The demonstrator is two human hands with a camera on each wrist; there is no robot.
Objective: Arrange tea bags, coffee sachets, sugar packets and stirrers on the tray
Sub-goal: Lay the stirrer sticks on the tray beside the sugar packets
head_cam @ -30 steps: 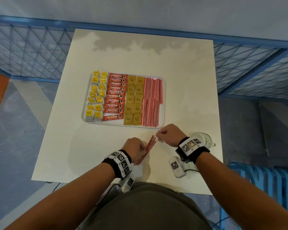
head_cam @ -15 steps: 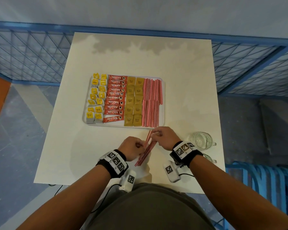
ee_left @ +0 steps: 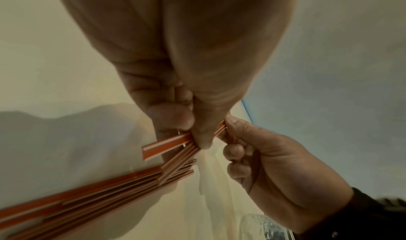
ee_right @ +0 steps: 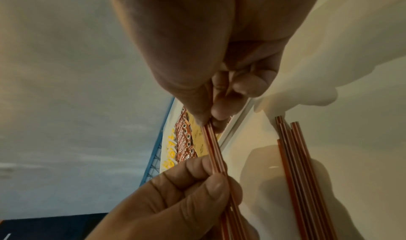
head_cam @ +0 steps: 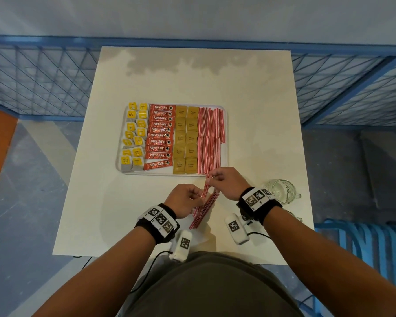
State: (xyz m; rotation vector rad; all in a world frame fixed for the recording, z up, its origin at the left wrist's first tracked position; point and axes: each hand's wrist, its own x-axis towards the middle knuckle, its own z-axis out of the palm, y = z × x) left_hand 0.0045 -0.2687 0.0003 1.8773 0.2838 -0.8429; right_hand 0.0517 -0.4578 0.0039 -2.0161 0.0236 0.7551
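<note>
A white tray [head_cam: 226,133] holds yellow tea bags [head_cam: 134,136], red coffee sachets [head_cam: 159,136], brown sugar packets [head_cam: 185,138] and red-and-white stirrers [head_cam: 210,138] in columns. Just in front of its near right corner, both hands hold a few stirrers [head_cam: 205,188] off the table. My left hand [head_cam: 198,197] pinches their near part [ee_left: 167,145]. My right hand [head_cam: 212,179] pinches their far end [ee_right: 214,148]. Under them, a loose pile of stirrers [head_cam: 204,211] lies slanted on the table [ee_right: 294,156].
A glass mug [head_cam: 280,191] stands at the table's right edge beside my right wrist, with a second glass [head_cam: 295,218] partly hidden behind it. Blue mesh fencing [head_cam: 44,83] borders the far and side edges. A blue slatted object [head_cam: 364,243] sits low on the right.
Both hands have moved forward toward the tray's near right corner. A few stirrers are now raised apart from the pile, which stays on the table.
</note>
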